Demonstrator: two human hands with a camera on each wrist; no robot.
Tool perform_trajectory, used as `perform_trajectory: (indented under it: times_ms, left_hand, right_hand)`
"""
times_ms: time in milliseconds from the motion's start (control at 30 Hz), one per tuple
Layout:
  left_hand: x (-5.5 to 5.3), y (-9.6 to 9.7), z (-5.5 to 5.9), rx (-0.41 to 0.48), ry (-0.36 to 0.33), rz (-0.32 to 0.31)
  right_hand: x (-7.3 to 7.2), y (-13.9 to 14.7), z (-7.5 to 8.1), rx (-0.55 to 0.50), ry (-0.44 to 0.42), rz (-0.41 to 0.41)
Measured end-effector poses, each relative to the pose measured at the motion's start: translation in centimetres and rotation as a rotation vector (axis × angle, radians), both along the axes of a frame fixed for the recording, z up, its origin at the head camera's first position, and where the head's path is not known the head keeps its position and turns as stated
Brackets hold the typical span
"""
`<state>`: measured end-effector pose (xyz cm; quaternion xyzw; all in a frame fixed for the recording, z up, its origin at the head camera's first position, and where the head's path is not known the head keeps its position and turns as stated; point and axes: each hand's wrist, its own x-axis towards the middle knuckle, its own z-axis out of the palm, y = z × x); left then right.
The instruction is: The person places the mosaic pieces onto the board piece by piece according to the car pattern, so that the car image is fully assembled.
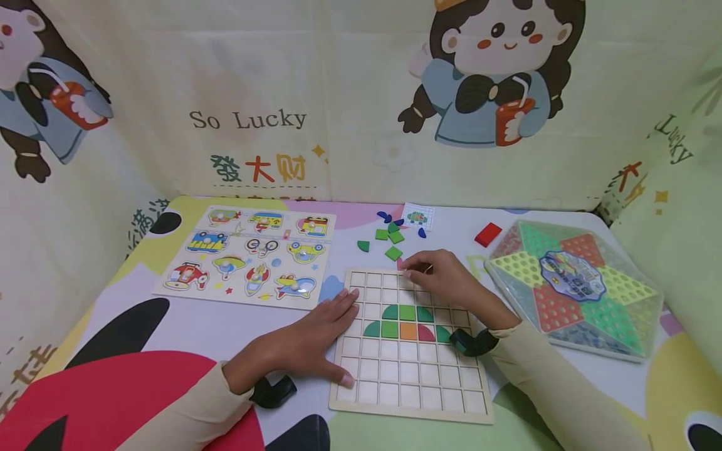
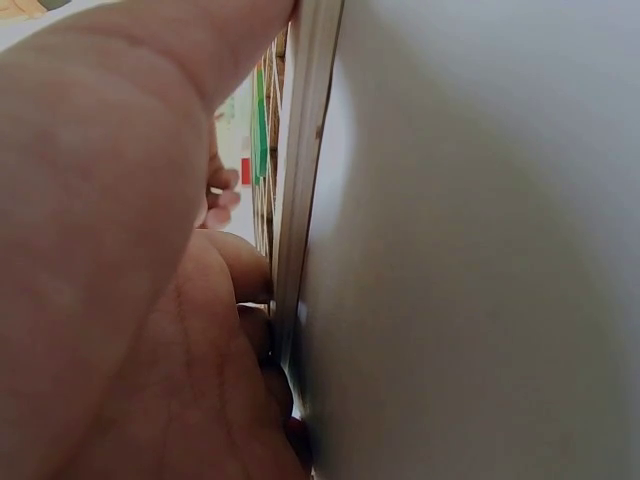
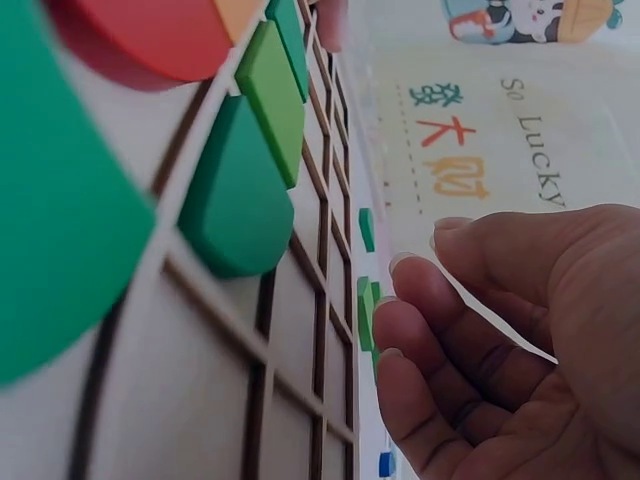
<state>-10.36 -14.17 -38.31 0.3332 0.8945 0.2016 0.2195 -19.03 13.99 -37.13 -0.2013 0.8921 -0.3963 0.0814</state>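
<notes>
The left hand (image 1: 304,341) lies with fingers spread and thumb apart along the near-side edge of the grid board (image 1: 412,415), clamped on nothing, fingertips and thumb on its frame; the right hand (image 1: 445,275) is bent over the board's far edge, thumb and fingers slightly apart with nothing seen between them, fingertips just beside a small pinkish-red piece (image 1: 400,264); whether they touch it cannot be told.

Between the two hands, green, orange and red pieces (image 1: 407,331) sit in two rows of cells on the board; under the right wrist, a black wrist unit (image 1: 474,343) overhangs the board's edge near the outermost green quarter-round (image 1: 442,334); if that wrist dips or swings, it could knock this piece out of its cell.

Beyond the right fingertips lie loose green squares (image 1: 393,253), blue pieces (image 1: 422,232) and a picture card (image 1: 418,217); a hasty pinch could flick the thin red piece away or scatter these neighbours; uneven pressure from the left hand could slide the board on the bench (image 1: 299,322).

Left of the left hand is a vehicle puzzle (image 1: 242,257); right of the right hand, a hexagonal game case (image 1: 620,285).
</notes>
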Motion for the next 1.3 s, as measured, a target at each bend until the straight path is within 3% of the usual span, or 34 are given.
perform_trajectory:
  times_ms: [400,900,1100,1300]
  left_hand:
    - [-0.1,0.0,-0.2,-0.01,0.007,-0.004]
    - [-0.1,-0.2,-0.1,-0.004,-0.002,-0.002]
    - [-0.1,-0.3,-0.1,-0.005,0.0,-0.002]
    - [-0.2,-0.1,-0.1,-0.003,0.007,-0.011]
  right_hand:
    - [-1.9,-4.1,0.3,-0.002,0.063,0.075]
    - [-5.9,-7.0,-1.1,-0.071,0.049,-0.05]
    - [-6.5,-8.0,-1.5,-0.101,0.03,-0.134]
    - [-6.6,-8.5,-1.3,-0.081,-0.018,-0.148]
